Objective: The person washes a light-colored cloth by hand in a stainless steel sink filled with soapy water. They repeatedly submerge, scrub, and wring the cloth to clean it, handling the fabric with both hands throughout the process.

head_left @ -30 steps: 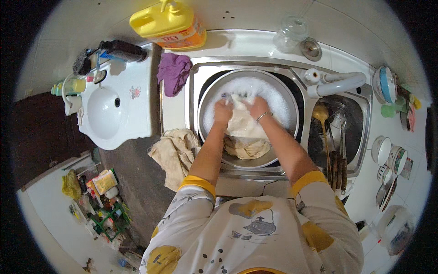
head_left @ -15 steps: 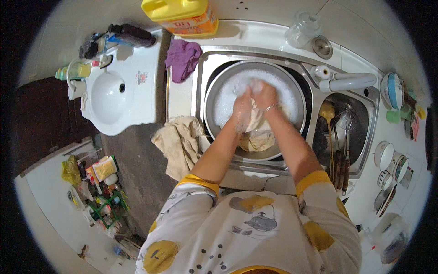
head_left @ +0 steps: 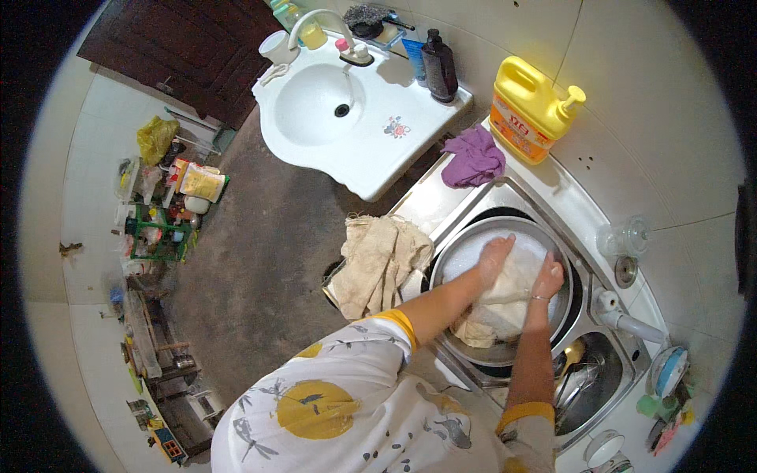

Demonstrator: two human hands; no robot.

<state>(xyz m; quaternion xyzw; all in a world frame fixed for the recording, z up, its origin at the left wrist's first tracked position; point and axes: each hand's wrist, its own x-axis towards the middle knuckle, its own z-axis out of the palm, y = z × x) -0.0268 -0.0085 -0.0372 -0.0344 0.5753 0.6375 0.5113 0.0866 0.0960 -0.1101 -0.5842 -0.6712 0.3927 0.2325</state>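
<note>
A round metal basin sits in the larger sink bowl, with white suds in it. Spread between my hands is a wet cream cloth, its lower part bunched against the basin's near side. My left hand grips the cloth at its far left edge, thumb up. On the opposite edge, my right hand is closed on the cloth near the basin's right side; a thin bracelet circles that wrist. The fingertips are partly hidden by cloth and suds.
A beige rag drapes over the counter's left edge. Behind it lie a purple cloth and a yellow detergent jug. A white washbasin stands far left. The smaller sink bowl holds utensils, beside a white faucet.
My hands have drawn apart, and the cloth that was bunched in the suds is now spread between them. The view has turned, so the basin appears lower and farther right.
</note>
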